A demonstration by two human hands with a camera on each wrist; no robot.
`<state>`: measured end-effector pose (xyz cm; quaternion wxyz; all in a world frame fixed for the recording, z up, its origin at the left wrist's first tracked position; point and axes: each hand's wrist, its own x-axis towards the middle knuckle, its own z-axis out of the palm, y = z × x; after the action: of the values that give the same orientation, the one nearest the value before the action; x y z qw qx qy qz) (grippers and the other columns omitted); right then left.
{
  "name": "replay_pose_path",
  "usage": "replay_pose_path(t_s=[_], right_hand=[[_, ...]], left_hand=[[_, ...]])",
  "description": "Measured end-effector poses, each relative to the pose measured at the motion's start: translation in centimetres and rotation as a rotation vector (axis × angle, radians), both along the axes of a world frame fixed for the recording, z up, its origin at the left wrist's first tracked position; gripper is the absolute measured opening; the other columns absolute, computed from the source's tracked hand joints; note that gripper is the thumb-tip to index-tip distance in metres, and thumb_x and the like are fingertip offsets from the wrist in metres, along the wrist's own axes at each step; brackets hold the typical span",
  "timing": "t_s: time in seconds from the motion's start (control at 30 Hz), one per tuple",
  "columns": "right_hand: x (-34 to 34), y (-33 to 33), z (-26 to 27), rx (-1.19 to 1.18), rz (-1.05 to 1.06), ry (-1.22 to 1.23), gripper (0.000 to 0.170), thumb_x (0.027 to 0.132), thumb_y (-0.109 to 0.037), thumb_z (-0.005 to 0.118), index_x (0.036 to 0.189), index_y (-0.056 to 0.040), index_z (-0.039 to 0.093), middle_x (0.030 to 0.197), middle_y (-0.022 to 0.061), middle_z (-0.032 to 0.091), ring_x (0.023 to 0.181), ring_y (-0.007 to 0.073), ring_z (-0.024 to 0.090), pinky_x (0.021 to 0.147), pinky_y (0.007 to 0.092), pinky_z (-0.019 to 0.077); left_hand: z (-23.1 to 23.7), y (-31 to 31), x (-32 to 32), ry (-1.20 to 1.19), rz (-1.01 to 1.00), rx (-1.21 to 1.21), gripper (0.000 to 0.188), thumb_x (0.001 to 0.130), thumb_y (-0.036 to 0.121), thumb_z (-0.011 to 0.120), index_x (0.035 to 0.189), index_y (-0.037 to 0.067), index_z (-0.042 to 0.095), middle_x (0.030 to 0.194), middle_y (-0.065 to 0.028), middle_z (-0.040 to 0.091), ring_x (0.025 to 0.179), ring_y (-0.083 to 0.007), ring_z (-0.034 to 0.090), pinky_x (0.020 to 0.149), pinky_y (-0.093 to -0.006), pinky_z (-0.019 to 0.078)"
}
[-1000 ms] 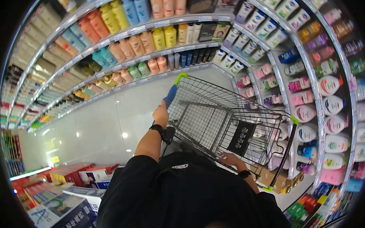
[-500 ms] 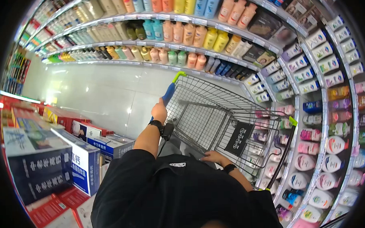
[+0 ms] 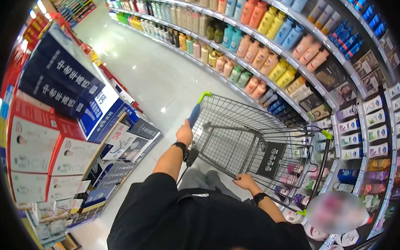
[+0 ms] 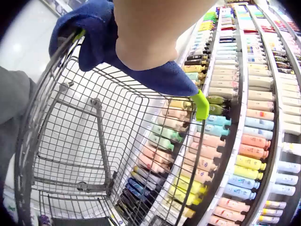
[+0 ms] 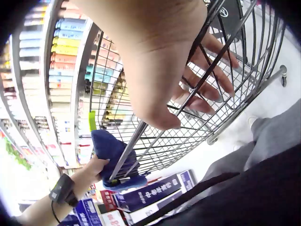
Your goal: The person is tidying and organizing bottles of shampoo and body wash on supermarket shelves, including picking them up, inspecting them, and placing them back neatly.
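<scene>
A wire shopping cart (image 3: 271, 160) with green corner pieces stands in front of the person, its basket holding nothing I can see. A blue cloth (image 4: 155, 77) covers the rim at the cart's left end. My left hand (image 3: 184, 134) grips that rim through the cloth, close to a green corner (image 4: 201, 106). On the near side, my right hand (image 5: 164, 80) holds the basket's rim: the thumb lies on one side and the fingers (image 5: 207, 89) bend down along the wires on the other. The cart's black handle bar (image 3: 321, 169) is at the right, away from both hands.
Shelves of shampoo and lotion bottles (image 3: 255, 57) run along the far side and curve round to the right. Stacked boxes (image 3: 55, 143), red, white and dark blue, rise at the left. Pale tiled floor (image 3: 150, 87) stretches between boxes and shelves.
The view and cart have swung left; the bottle shelves slid rightward and the boxes came closer at the left. My left hand keeps its grip on the cloth-covered rim; the right stays at the near side.
</scene>
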<state>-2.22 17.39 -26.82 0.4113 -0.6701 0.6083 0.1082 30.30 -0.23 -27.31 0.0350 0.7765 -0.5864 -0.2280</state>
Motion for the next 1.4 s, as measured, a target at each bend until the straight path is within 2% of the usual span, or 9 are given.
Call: replay_pose_path(t_s=[0.27, 0.33, 0.37, 0.47, 0.7, 0.87, 1.13, 1.27, 1.4], right_hand=[[-3.3, 2.7, -2.4, 0.260, 0.171, 0.050, 0.050, 0.062, -0.045, 0.062, 0.102, -0.0148, 0.064, 0.102, 0.0127, 0.063, 0.095, 0.0292, 0.059, 0.078, 0.0393, 0.0482], [-4.1, 3.1, -4.6, 0.395, 0.200, 0.054, 0.060, 0.060, -0.041, 0.065, 0.114, -0.0165, 0.059, 0.110, 0.0151, 0.060, 0.100, 0.0293, 0.058, 0.082, 0.0388, 0.0472], [-3.8, 4.0, -5.3, 0.354, 0.094, 0.035, 0.055, 0.058, -0.025, 0.069, 0.109, -0.0059, 0.058, 0.094, 0.0124, 0.065, 0.083, 0.0241, 0.063, 0.072, 0.0334, 0.0487], [1.7, 7.2, -1.0, -0.183, 0.305, 0.264, 0.050, 0.061, -0.017, 0.061, 0.111, -0.0135, 0.058, 0.105, 0.0162, 0.061, 0.097, 0.0313, 0.058, 0.084, 0.0416, 0.0450], [10.7, 13.7, 1.8, -0.174, 0.449, 0.206, 0.041, 0.064, -0.019, 0.058, 0.104, -0.0163, 0.062, 0.099, 0.0106, 0.064, 0.098, 0.0293, 0.057, 0.080, 0.0434, 0.0452], [12.0, 16.5, 2.4, -0.162, 0.501, 0.201, 0.040, 0.063, -0.020, 0.056, 0.102, -0.0159, 0.063, 0.096, 0.0109, 0.065, 0.094, 0.0301, 0.059, 0.083, 0.0447, 0.0435], [13.5, 16.7, 3.8, -0.044, 0.649, 0.146, 0.043, 0.064, -0.019, 0.056, 0.107, -0.0160, 0.062, 0.103, 0.0123, 0.063, 0.098, 0.0317, 0.058, 0.083, 0.0409, 0.0464], [11.8, 15.0, 2.0, -0.112, 0.745, 0.191, 0.038, 0.068, -0.023, 0.060, 0.105, -0.0168, 0.061, 0.099, 0.0112, 0.064, 0.093, 0.0313, 0.060, 0.079, 0.0425, 0.0470], [9.7, 12.8, 1.6, -0.245, 0.801, 0.358, 0.034, 0.069, -0.024, 0.063, 0.103, -0.0207, 0.063, 0.097, 0.0045, 0.064, 0.099, 0.0242, 0.056, 0.090, 0.0447, 0.0376]], left_hand=[[-0.3, 12.4, 2.8, -0.118, -0.010, -0.018, 0.037, 0.079, 0.009, 0.053, 0.113, 0.001, 0.039, 0.094, -0.0167, 0.058, 0.084, -0.0320, 0.063, 0.071, -0.0441, 0.0494], [0.2, 15.7, 3.5, -0.152, -0.017, 0.047, 0.021, 0.086, 0.012, 0.045, 0.106, 0.006, 0.041, 0.095, -0.0125, 0.061, 0.088, -0.0270, 0.063, 0.075, -0.0417, 0.0472], [0.4, 17.5, 3.8, -0.144, -0.008, 0.085, 0.021, 0.086, 0.013, 0.045, 0.106, 0.006, 0.041, 0.096, -0.0127, 0.061, 0.088, -0.0268, 0.063, 0.076, -0.0417, 0.0467], [1.3, 22.5, 4.5, -0.061, 0.006, 0.199, 0.024, 0.085, 0.014, 0.046, 0.106, 0.004, 0.041, 0.099, -0.0145, 0.062, 0.089, -0.0283, 0.063, 0.085, -0.0453, 0.0419], [5.1, 33.6, 6.6, -0.338, -0.358, 0.310, 0.053, 0.080, 0.020, 0.056, 0.125, -0.005, 0.043, 0.097, -0.0127, 0.067, 0.082, -0.0255, 0.066, 0.096, -0.0551, 0.0309], [5.3, 36.1, 6.8, -0.581, -0.530, 0.761, 0.027, 0.075, 0.027, 0.064, 0.096, 0.010, 0.068, 0.086, -0.0059, 0.068, 0.061, -0.0247, 0.066, 0.095, -0.0595, 0.0297], [2.7, 38.1, 7.9, -0.562, -0.571, 1.342, 0.045, 0.087, 0.049, 0.040, 0.117, 0.021, 0.059, 0.114, -0.0068, 0.062, 0.099, -0.0233, 0.062, 0.099, -0.0562, 0.0238], [1.2, 38.8, 7.2, -0.475, -0.518, 1.357, 0.054, 0.088, 0.054, 0.031, 0.123, 0.020, 0.054, 0.119, -0.0084, 0.059, 0.105, -0.0265, 0.059, 0.099, -0.0552, 0.0246], [5.0, 40.2, 4.9, -0.308, -0.400, 0.994, 0.066, 0.088, 0.060, 0.026, 0.116, 0.010, 0.060, 0.110, -0.0132, 0.063, 0.095, -0.0299, 0.063, 0.095, -0.0497, 0.0331]])
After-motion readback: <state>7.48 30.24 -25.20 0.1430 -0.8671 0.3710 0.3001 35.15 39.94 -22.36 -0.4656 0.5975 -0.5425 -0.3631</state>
